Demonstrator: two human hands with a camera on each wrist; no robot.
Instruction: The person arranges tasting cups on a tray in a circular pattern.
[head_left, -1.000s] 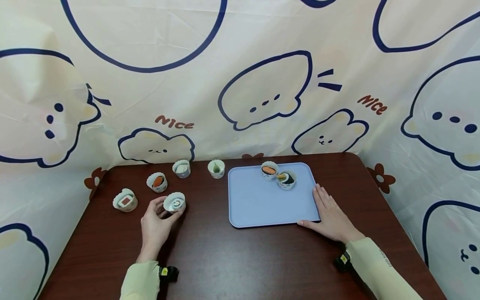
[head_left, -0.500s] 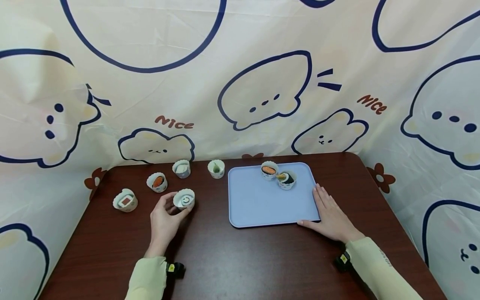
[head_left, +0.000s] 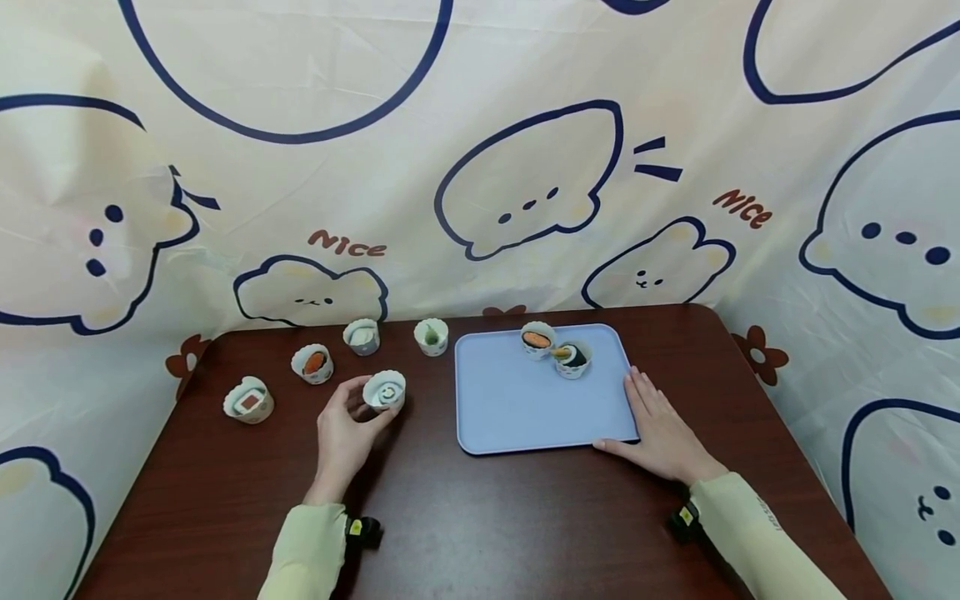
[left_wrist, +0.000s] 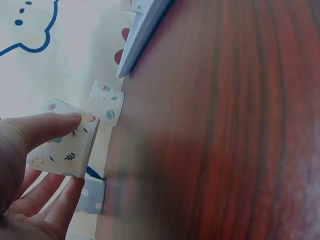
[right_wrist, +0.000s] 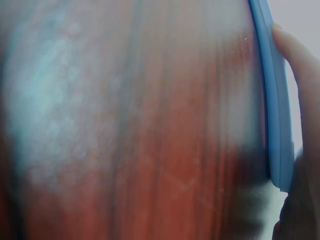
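My left hand [head_left: 347, 435] grips a patterned paper baking cup [head_left: 385, 390] with a white swirled sushi roll inside. In the left wrist view the thumb lies along one side of the cup [left_wrist: 65, 145] and the fingers curl round the other, with the cup lifted above the table. On the right, my right hand [head_left: 663, 435] lies flat with straight fingers against the near right corner of a blue tray [head_left: 517, 408]. In the right wrist view a fingertip touches the edge of the tray [right_wrist: 274, 100].
Two cups, one with an orange-topped sushi [head_left: 537, 340] and one with a dark roll [head_left: 572, 358], stand at the tray's back. Left on the brown table [head_left: 480, 525] are several more cups, holding a red-centred piece [head_left: 249, 402], an orange one [head_left: 312, 363], a white one [head_left: 362, 337] and a green one [head_left: 431, 337].
My left hand has moved to the right and slightly up in the view with the cup in its grip, towards the tray. The right hand and the tray have stayed put.
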